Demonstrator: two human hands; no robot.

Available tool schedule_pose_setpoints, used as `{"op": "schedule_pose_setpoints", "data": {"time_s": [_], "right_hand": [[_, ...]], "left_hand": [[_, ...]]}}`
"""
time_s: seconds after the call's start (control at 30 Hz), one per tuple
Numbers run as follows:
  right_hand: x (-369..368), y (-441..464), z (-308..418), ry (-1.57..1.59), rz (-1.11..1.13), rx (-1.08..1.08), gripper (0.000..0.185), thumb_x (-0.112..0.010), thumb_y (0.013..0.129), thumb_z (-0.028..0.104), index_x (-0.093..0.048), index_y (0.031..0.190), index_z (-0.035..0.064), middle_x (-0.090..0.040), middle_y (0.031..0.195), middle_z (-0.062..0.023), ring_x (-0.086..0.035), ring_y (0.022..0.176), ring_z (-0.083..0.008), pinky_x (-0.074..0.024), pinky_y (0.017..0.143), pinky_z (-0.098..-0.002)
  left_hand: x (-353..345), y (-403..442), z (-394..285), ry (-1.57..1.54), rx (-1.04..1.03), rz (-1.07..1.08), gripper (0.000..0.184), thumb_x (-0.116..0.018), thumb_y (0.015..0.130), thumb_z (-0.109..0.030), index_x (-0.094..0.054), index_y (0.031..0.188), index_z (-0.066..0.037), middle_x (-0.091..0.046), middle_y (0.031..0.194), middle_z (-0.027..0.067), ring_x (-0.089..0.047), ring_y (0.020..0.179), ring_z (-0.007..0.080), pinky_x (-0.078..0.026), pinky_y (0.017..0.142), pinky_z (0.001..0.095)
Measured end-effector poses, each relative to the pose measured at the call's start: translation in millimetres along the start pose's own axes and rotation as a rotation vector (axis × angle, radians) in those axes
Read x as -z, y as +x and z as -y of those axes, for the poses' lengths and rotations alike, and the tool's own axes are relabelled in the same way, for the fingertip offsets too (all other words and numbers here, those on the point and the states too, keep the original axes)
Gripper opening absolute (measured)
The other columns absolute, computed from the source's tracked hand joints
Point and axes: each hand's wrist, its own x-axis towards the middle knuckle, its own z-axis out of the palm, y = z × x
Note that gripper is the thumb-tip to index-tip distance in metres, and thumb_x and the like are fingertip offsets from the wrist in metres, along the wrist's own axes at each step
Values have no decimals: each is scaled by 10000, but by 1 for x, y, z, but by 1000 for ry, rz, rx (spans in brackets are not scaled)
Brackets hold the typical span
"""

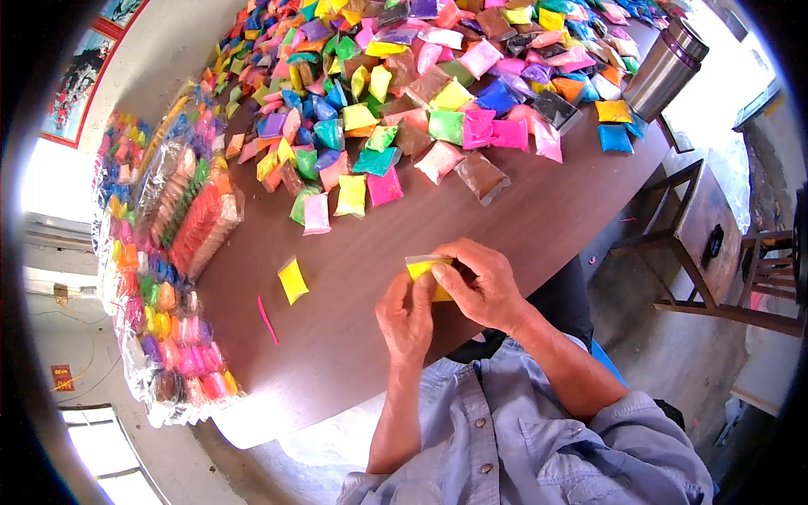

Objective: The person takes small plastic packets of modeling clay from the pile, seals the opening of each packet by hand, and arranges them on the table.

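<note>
Between my two hands, just over the near edge of the table, is a small clear packet with yellow filling. My left hand grips its left side, thumb upright against it. My right hand pinches the right side, with the thumb across the front. The lower part of the packet is mostly covered by my fingers. To the left, another yellow packet lies flat on the table, and beside it is a thin pink strip.
A brown table carries a big heap of colourful packets at the back. Clear bags of packed colourful packets line the left edge. A steel flask stands at the back right. A wooden stool is on the floor at right.
</note>
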Motion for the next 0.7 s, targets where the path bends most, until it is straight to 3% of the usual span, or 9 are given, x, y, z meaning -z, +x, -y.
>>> {"op": "schedule_pose_setpoints", "data": {"time_s": [0.27, 0.37, 0.57, 0.7], "right_hand": [[-4, -4, -8, 17, -93, -53, 144, -660, 974, 109, -663, 1066, -1, -666, 890, -119, -643, 747, -189, -524, 663, -297], [-3, -3, -6, 3, -84, -66, 159, -666, 974, 124, -658, 1070, -2, -660, 885, -115, -634, 741, -173, -517, 660, -286], [-2, 0, -3, -16, -51, 18, 199, -677, 973, 161, -659, 1089, 1, -667, 902, -108, -630, 734, -157, -514, 656, -279], [1, -2, -4, 8, -41, -44, 193, -680, 971, 138, -656, 1103, -1, -666, 909, -105, -629, 739, -150, -514, 657, -274]], "left_hand": [[-3, 1, -9, -22, 84, 45, 205, -698, 961, -189, -661, 979, 12, -594, 731, 69, -516, 697, 90, -468, 626, 292], [2, 2, -9, 149, 3, 59, 211, -705, 957, -197, -661, 992, 7, -613, 743, 79, -533, 700, 103, -478, 638, 297], [0, 0, 0, 21, 40, 16, 224, -707, 959, -210, -637, 951, 3, -616, 749, 80, -523, 692, 121, -471, 627, 313], [3, 2, 0, 79, 20, 51, 214, -705, 957, -198, -641, 954, 5, -613, 752, 82, -522, 695, 117, -465, 618, 315]]}}
